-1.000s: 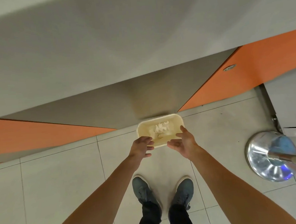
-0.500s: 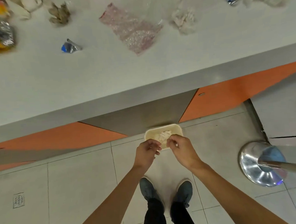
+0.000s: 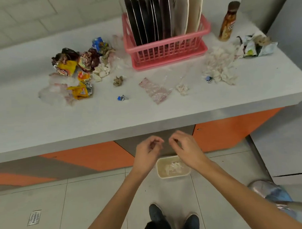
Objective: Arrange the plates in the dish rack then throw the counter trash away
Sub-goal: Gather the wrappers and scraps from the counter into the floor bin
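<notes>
Both hands hover in front of the counter's near edge, close together but not touching. The left hand [image 3: 148, 150] and the right hand [image 3: 186, 148] have loosely curled fingers and nothing visible in them, though motion blur softens the fingertips. Just below them a cream tub [image 3: 173, 175] serving as the bin stands on the floor tiles against the counter's base, with white tissue [image 3: 173, 167] inside.

On the counter [image 3: 41, 124], dark and pale plates [image 3: 151, 17] stand upright in a pink dish rack [image 3: 167, 50] near the far edge, so the plate step looks done. Trash remains:

- Bright snack wrappers [image 3: 67, 63] lie heaped toward the left end.
- A pink plastic strip [image 3: 155, 90], a blue foil scrap [image 3: 122, 98] and a small tissue wad [image 3: 182, 89] lie nearest the front edge.
- A tissue pile [image 3: 219, 64] sits right of the rack, with crumpled packets [image 3: 255, 45] and a brown bottle [image 3: 227, 23] toward the far right corner.

The step in hand appears to be clearing trash. The next move likely calls for reaching over the front edge, gathering the nearest scraps and dropping them into the tub.

A second ago both hands held the tub's near rim off the floor. Now they have let go and risen, and the view has tilted up to show the countertop.
</notes>
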{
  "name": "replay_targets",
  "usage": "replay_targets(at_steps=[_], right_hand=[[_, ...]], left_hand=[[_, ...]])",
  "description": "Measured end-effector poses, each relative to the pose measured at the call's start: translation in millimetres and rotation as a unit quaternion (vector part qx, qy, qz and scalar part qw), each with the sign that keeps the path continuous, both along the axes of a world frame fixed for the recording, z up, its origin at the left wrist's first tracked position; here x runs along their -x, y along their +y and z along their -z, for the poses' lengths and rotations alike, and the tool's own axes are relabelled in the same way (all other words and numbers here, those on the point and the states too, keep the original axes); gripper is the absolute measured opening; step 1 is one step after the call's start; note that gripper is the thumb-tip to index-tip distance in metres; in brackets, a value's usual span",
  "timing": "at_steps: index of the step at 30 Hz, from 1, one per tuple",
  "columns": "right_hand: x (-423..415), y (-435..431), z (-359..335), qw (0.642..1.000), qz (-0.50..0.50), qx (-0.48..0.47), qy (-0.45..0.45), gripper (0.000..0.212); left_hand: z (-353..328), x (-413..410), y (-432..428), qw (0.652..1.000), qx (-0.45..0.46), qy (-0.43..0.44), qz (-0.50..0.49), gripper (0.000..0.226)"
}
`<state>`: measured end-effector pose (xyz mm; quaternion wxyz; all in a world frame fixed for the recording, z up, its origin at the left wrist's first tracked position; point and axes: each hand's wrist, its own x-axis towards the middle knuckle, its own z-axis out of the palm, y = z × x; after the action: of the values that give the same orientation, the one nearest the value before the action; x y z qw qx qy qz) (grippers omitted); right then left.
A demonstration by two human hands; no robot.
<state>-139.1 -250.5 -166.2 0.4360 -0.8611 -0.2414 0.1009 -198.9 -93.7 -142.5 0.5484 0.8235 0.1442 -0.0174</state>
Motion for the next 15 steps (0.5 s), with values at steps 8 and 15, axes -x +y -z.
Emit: replay_targets(at_steps=[8, 15], right_hand=[[-61.8, 21.4, -36.8, 0.997, 0.005, 0.06, -0.051, 0.018], [-109.9, 65.8, -48.8, 0.986, 0.024, 0.157, -0.044, 0.034]], left_hand=[[-38.7, -43.3, 49.4, 0.999, -0.023, -0.025, -0.022, 0.017], [-5.8, -90.6, 102.4, 0.989, -0.144, -0.04, 0.02, 0.024]])
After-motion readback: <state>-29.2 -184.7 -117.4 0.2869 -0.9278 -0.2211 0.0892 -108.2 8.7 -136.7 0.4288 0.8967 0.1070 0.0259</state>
